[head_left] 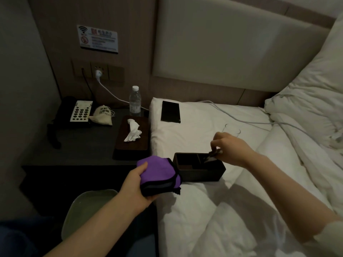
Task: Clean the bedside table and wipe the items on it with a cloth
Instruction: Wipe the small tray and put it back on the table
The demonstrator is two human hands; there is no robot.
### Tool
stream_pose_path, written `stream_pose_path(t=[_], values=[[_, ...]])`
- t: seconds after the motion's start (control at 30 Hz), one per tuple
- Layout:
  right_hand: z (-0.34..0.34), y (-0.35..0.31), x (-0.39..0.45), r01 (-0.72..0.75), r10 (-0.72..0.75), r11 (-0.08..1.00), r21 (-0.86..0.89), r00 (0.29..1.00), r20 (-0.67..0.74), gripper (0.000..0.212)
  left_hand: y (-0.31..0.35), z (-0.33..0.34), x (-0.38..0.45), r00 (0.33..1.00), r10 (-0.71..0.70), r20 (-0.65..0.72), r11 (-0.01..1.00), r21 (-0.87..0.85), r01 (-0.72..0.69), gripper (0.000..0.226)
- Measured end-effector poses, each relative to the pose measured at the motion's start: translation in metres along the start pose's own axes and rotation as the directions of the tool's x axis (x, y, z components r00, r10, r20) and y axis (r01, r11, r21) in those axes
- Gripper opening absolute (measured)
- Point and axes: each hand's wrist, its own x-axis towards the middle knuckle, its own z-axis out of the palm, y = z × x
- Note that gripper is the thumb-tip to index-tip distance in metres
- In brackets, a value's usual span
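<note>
- The folded purple cloth (157, 175) is gripped in the left hand (138, 182), held over the bed's edge just beside the dark wooden organiser box (199, 166), not touching the bedside table (74, 145).
- The organiser box sits on the white bedding (194, 210), off the table. The right hand (230, 147) pinches a small dark packet (213, 155) at the box's right compartment; whether it is going in or coming out I cannot tell.
- The box's left compartments look mostly bare, with a brownish patch at the bottom of one; the dim light hides more.
- A clear glass (232, 129) and a black phone (170, 112) also lie on the bed.
- On the table: a telephone (78, 111), a drawstring pouch (103, 115), a water bottle (135, 101), and a wooden tissue box (132, 138) with one tissue sticking up.
- My judgement: the task is midway, with some items shifted to the bed and the tabletop and remaining items not yet dealt with.
- A pale green basin (87, 210) stands below, contents unclear.
</note>
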Motion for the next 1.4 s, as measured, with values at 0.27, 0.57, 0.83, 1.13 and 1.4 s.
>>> stream_pose_path(t=[0.27,0.57,0.83,1.13,1.4], values=[[-0.042,-0.044,-0.020,-0.052,-0.110,0.894,0.446,0.938,0.330,0.021,0.008,-0.004,0.001,1.000,-0.003,-0.002,1.000,0.000,0.003,0.018],[0.012,-0.065,-0.018,-0.029,-0.023,0.996,0.088,0.844,0.535,0.030,0.009,-0.006,0.000,0.999,0.021,-0.028,1.000,0.013,-0.020,0.018],[-0.006,-0.030,-0.004,-0.050,0.043,0.995,0.081,0.995,0.094,0.037,0.012,-0.004,0.002,0.999,0.026,-0.021,1.000,0.016,-0.025,0.018],[0.033,-0.029,0.002,-0.049,-0.012,0.970,0.236,0.968,0.252,0.095,0.011,-0.004,-0.001,1.000,0.006,-0.025,1.000,-0.007,-0.006,0.019],[0.034,-0.030,0.015,-0.090,0.006,0.957,0.276,0.957,0.290,0.080,0.016,-0.004,-0.005,0.999,0.010,-0.036,1.000,-0.004,-0.010,0.021]])
